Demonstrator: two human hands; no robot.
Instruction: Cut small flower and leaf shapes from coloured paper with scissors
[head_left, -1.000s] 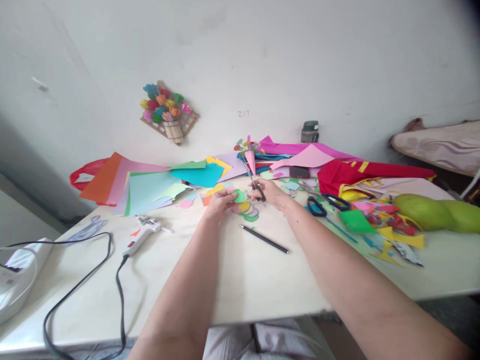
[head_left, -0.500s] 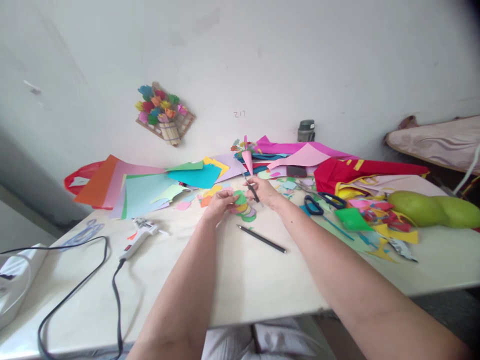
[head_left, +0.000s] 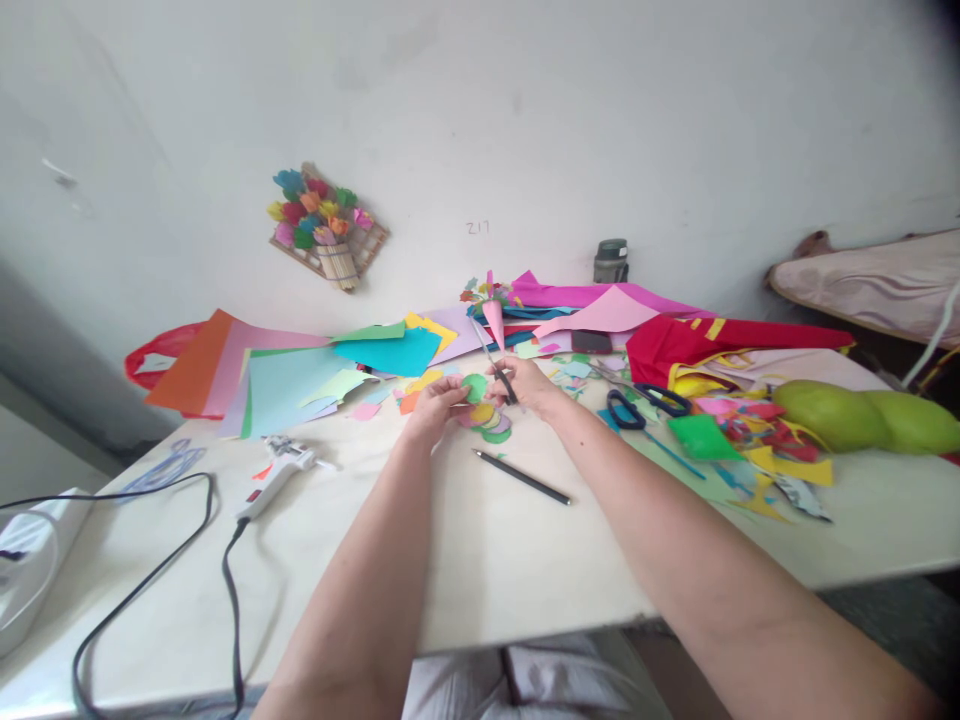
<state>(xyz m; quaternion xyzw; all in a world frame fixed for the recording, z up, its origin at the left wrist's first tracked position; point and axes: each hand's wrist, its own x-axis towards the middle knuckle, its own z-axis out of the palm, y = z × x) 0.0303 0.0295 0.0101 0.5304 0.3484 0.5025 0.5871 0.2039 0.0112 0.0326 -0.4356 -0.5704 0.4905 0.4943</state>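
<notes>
Between the fingers of my left hand [head_left: 435,408] is a green paper circle [head_left: 475,388], held by its left edge. My right hand [head_left: 527,386] grips a pair of scissors [head_left: 504,382] by dark handles, with the blades pointing up and away to the left, just right of the circle. Below both hands a small pile of paper circles [head_left: 486,420] in yellow, green and pink lies on the table. A black pen [head_left: 521,477] rests on the table nearer to me.
At left lie a glue gun [head_left: 274,480] with its black cord, a power strip [head_left: 37,560] and coloured paper sheets [head_left: 292,385]. At right are dark-handled scissors [head_left: 628,410], paper scraps [head_left: 772,425] and green rounded objects [head_left: 832,415]. A pink paper cone [head_left: 493,322] with small flowers stands behind my hands.
The green circle has turned in my left fingers and shows more of its face, slightly higher and left. The scissor blades have swung slightly left. Both arms stay nearly in place.
</notes>
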